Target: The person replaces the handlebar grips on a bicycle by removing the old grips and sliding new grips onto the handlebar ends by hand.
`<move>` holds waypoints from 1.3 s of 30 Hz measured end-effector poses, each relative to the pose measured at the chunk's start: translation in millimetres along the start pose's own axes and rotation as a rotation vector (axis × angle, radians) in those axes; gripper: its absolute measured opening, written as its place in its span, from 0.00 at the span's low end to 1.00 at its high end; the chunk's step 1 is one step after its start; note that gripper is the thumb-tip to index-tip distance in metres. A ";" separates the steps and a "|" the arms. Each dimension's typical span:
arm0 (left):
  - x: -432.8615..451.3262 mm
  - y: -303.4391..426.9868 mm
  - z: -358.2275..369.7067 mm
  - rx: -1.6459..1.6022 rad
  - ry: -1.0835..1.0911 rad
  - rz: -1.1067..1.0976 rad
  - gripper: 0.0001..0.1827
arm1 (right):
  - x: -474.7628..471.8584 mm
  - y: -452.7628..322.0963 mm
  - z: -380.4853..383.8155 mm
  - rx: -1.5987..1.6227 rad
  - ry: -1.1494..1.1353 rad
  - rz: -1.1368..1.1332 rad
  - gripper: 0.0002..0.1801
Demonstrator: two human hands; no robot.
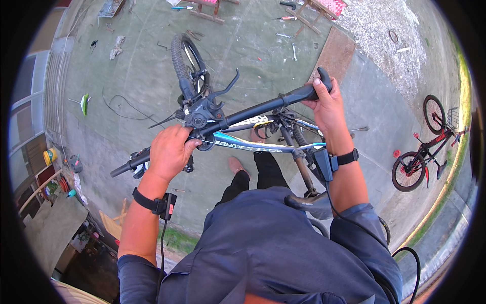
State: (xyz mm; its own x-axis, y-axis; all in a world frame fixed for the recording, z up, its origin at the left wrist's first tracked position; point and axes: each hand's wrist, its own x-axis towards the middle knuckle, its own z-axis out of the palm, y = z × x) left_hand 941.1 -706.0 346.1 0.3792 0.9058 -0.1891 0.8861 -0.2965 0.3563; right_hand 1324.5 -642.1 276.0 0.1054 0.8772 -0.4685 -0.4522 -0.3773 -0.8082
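Observation:
A bicycle with a blue and black frame (248,145) stands before me, its knobby front wheel (186,57) pointing away. Its black handlebar (252,113) runs slantwise across the view. My left hand (169,150) is wrapped around the bar beside the stem. On the bar's right end, my right hand (322,98) grips a black handlebar grip with a curved bar end (325,78). Between my hands sit a shifter (201,116) and a brake lever (228,85), which juts away from the bar. The saddle (309,204) is close to my body.
On the ground beyond lie wrenches (294,52), pliers (194,35), a screwdriver (287,18) and a loose black cable (121,108). Wooden stools (212,15) stand at the top. Another bicycle (421,152) is at the right. A table (57,228) stands lower left.

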 end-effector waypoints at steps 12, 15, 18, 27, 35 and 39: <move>2.2 1.6 -0.9 0.008 0.013 -0.010 0.21 | -8.5 13.4 17.7 0.046 -0.053 0.090 0.16; 0.9 -1.5 0.9 0.010 0.018 -0.021 0.21 | -13.5 18.4 23.4 0.045 -0.075 0.099 0.15; 3.6 3.3 -1.3 -0.006 0.024 -0.018 0.21 | -18.6 19.3 32.7 0.060 -0.085 0.104 0.14; 3.9 2.7 0.9 0.000 0.040 -0.015 0.21 | -26.5 29.8 47.1 0.030 -0.161 0.120 0.12; 4.3 0.7 3.7 -0.020 0.043 -0.002 0.21 | -31.4 33.3 50.7 -0.155 -0.258 0.173 0.16; 1.3 0.1 4.1 -0.022 0.049 -0.011 0.20 | -14.9 9.7 24.2 -0.381 -0.422 0.129 0.25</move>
State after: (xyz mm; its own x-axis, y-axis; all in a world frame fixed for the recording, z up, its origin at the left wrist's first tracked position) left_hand 942.7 -706.1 342.2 0.3550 0.9230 -0.1484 0.8840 -0.2798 0.3744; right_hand 1297.1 -651.7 283.7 -0.3272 0.8298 -0.4520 -0.0791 -0.5007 -0.8620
